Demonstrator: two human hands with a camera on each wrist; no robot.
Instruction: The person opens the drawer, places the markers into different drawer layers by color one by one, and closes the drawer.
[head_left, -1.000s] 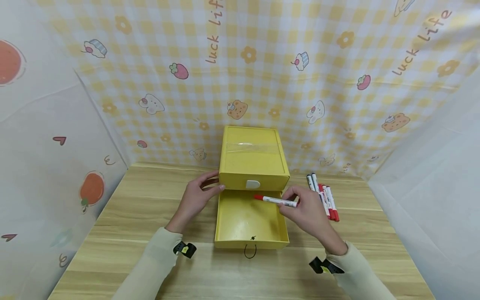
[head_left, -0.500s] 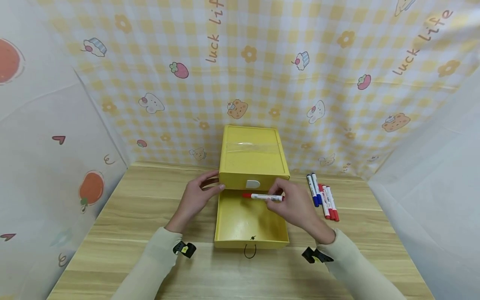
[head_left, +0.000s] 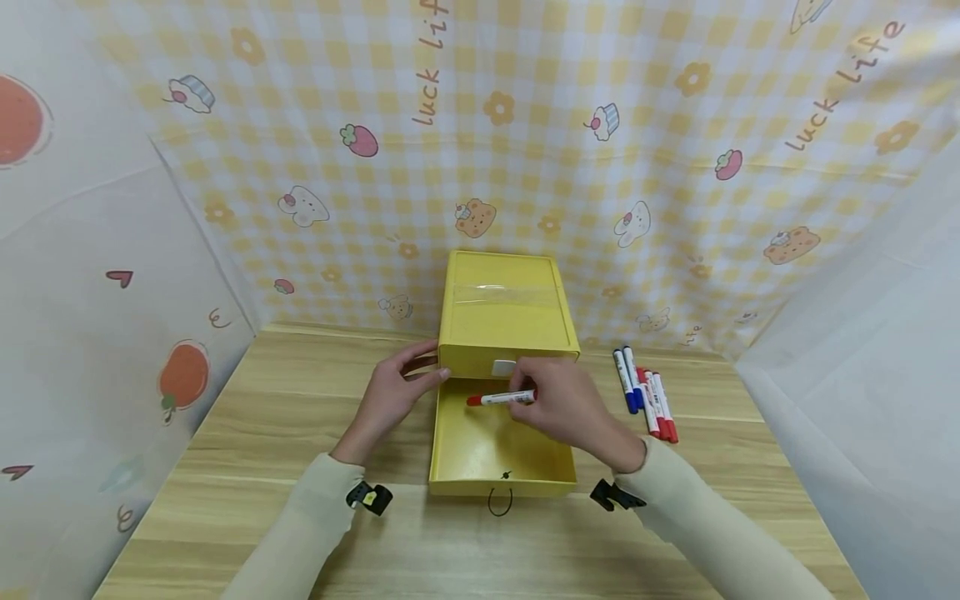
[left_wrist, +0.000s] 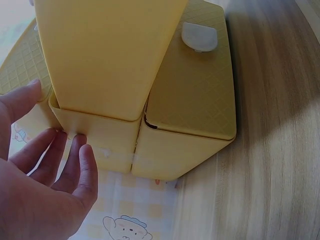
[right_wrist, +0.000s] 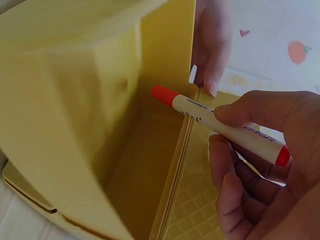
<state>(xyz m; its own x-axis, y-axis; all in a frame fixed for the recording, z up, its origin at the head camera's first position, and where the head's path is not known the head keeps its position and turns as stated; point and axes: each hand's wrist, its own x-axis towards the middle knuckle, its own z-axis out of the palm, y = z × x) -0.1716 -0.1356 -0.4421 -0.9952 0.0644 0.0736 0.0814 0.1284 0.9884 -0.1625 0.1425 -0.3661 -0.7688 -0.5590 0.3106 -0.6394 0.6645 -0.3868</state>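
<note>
R hand's (head_left: 558, 402) fingers pinch red-capped marker (head_left: 501, 399) over rear of open drawer (head_left: 502, 489), cap toward drawer's L wall. L hand's (head_left: 393, 402) fingers, loosely bent, rest on cabinet (head_left: 502, 321) at drawer's rear L. Poss. risk: pinch slips, marker drops crooked; or reach too far L, cap bumps drawer's wall. Vs 1 s ago: marker further L, now fully over drawer; L hand unchanged.

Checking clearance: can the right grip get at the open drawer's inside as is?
Likely yes: the right grip, pinching a red-capped marker, is over the open drawer, and nothing visible blocks the way down.
</note>
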